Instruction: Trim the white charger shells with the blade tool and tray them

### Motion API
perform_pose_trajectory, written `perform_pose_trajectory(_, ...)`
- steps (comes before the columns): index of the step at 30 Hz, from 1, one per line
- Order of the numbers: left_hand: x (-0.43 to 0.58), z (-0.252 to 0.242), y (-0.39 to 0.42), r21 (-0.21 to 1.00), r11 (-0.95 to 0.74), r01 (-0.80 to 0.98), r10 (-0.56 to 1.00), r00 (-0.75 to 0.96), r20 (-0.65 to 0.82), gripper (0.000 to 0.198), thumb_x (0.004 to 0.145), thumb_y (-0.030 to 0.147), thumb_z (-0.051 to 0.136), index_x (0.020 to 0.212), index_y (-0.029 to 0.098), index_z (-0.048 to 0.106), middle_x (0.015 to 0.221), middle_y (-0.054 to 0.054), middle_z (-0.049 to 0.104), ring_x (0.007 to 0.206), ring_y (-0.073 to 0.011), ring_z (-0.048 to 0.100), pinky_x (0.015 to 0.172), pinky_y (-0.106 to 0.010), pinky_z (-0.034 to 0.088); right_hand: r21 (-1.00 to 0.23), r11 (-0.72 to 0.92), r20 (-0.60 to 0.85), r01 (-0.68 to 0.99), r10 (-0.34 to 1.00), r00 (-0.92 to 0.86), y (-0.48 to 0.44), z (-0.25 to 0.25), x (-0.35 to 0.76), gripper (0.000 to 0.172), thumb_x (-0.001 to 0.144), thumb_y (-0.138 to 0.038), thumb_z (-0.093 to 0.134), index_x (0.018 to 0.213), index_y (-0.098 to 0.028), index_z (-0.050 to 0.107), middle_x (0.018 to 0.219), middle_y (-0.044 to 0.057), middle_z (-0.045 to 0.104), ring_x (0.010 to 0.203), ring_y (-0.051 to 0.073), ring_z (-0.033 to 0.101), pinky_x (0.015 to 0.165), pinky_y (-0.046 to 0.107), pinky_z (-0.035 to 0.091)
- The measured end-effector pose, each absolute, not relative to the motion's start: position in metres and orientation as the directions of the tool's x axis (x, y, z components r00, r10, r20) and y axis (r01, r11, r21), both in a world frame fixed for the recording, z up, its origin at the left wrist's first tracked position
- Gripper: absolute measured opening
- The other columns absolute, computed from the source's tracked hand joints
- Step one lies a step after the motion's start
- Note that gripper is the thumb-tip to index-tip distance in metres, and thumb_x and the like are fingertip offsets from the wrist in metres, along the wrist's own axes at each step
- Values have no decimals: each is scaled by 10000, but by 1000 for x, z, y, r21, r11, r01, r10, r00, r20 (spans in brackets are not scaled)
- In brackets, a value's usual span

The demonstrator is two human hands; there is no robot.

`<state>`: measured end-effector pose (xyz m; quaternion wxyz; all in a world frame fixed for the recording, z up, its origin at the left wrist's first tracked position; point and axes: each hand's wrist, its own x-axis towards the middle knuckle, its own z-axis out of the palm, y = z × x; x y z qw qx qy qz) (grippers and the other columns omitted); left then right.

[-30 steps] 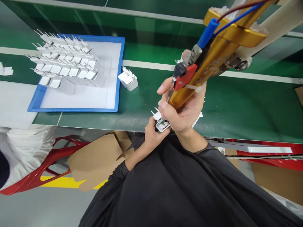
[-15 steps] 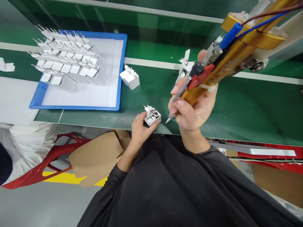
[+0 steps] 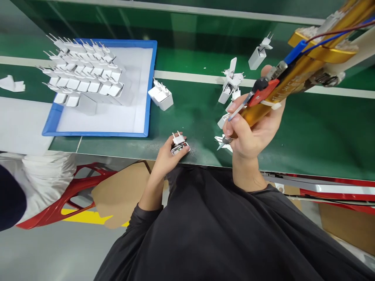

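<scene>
My left hand (image 3: 167, 156) is closed round a white plug adapter (image 3: 179, 145) at the bench's front edge. Its two-pin cap sits up off the housing, and wires and small parts show inside. A gold-coloured glue dispenser (image 3: 258, 107) with a red lever and a narrow nozzle is gripped in my right hand (image 3: 253, 134). The nozzle points down to the left, apart from the adapter. Just beyond my right hand lie several opened adapters (image 3: 231, 84), partly hidden by it. Another opened adapter (image 3: 258, 57) stands farther back.
A blue-rimmed tray (image 3: 148, 117) holds rows of white adapters (image 3: 84, 74) with pins up. Beside it on the green bench (image 3: 193, 113) stand white adapters (image 3: 161, 95). Wires and a pale hose run from the dispenser to the upper right. At left sits a person in white (image 3: 49, 175) by a red chair (image 3: 58, 203).
My right hand has moved right with the dispenser, away from the left hand. My left hand has shifted slightly left with the adapter, and its cap now faces me more.
</scene>
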<state>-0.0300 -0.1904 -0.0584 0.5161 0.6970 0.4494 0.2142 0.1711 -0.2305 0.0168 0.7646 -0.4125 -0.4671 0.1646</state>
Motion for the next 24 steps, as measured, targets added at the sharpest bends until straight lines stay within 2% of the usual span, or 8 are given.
perform_pose_trajectory(4, -18, -61, -192, 931, -104, 350, 893, 446, -68, 361, 866, 314, 562, 1212, 226, 514, 1028, -41, 737, 890, -155, 672, 828, -296, 519, -782, 571, 604, 250, 593, 533, -228, 19, 171, 475, 753, -498, 745, 1118, -355, 475, 847, -23, 588, 512, 96, 536, 452, 258, 506)
perform_pose_trajectory(7, -17, -60, -195, 859, -258, 442, 907, 417, 57, 351, 834, 173, 531, 1182, 216, 515, 964, -20, 740, 822, -140, 657, 805, -281, 507, -759, 606, 627, 238, 582, 518, -227, 20, 172, 425, 762, -459, 750, 1091, -350, 503, 832, -28, 591, 506, 86, 542, 465, 247, 518)
perform_pose_trajectory(11, -27, -50, -194, 665, -549, 506, 779, 599, 188, 427, 866, 174, 521, 1292, 190, 493, 1106, -61, 703, 1013, -196, 592, 920, -337, 470, -731, 661, 641, 169, 581, 501, -226, 18, 175, 428, 768, -329, 760, 1121, -368, 521, 886, -31, 618, 548, 89, 580, 506, 254, 550)
perform_pose_trajectory(14, -35, -43, -194, 555, -673, 489, 675, 713, 191, 573, 935, 254, 481, 1478, 166, 318, 1216, -84, 660, 1093, -227, 526, 1005, -400, 417, -735, 664, 629, 141, 588, 508, -225, 17, 176, 415, 758, -344, 769, 1088, -348, 518, 823, -32, 613, 591, 120, 627, 498, 250, 549)
perform_pose_trajectory(16, -38, -43, -195, 509, -715, 479, 648, 728, 226, 578, 967, 248, 426, 1514, 158, 261, 1212, -83, 664, 1061, -224, 529, 992, -396, 419, -743, 657, 614, 130, 590, 524, -224, 17, 176, 419, 746, -370, 778, 1066, -339, 510, 811, -34, 612, 621, 136, 652, 502, 251, 554)
perform_pose_trajectory(18, -38, -45, -196, 466, -741, 483, 644, 707, 292, 520, 974, 241, 423, 1481, 157, 342, 1144, -79, 693, 997, -216, 546, 940, -364, 445, -755, 643, 599, 130, 595, 536, -224, 18, 176, 429, 740, -392, 781, 1059, -336, 499, 806, -40, 615, 599, 128, 645, 499, 250, 552)
perform_pose_trajectory(21, -35, -51, -199, 443, -735, 513, 669, 654, 353, 393, 938, 286, 536, 1316, 178, 535, 1036, -67, 721, 902, -206, 574, 855, -321, 479, -773, 619, 581, 138, 603, 547, -225, 18, 178, 439, 733, -427, 783, 1044, -332, 488, 791, -53, 615, 519, 99, 597, 472, 246, 535)
perform_pose_trajectory(24, -32, -57, -202, 453, -706, 545, 704, 610, 363, 291, 904, 355, 604, 1153, 205, 607, 1005, -59, 725, 843, -193, 616, 810, -306, 497, -781, 609, 575, 137, 617, 537, -226, 17, 180, 430, 743, -423, 776, 1042, -331, 481, 804, -55, 617, 479, 77, 561, 460, 242, 525)
